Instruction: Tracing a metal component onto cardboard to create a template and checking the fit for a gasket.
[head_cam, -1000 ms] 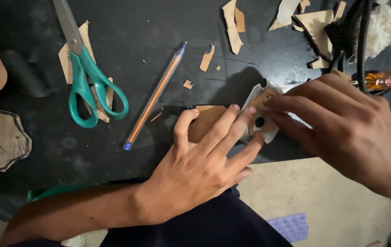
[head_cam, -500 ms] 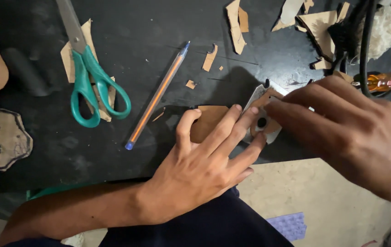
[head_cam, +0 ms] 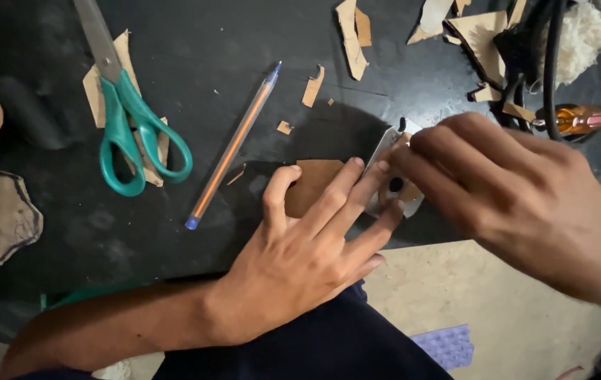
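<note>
little has shifted since before: left hand (head_cam: pixel 300 260) still presses fingers flat on the brown leather piece (head_cam: pixel 314 184) on the black table (head_cam: pixel 230 42); right hand (head_cam: pixel 518 204) pinches the metal blade (head_cam: pixel 385 151) just beside it.

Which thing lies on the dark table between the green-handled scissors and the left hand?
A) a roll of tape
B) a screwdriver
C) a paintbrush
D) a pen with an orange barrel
D: a pen with an orange barrel and blue tip lies slanted between the scissors and the left hand.
</note>
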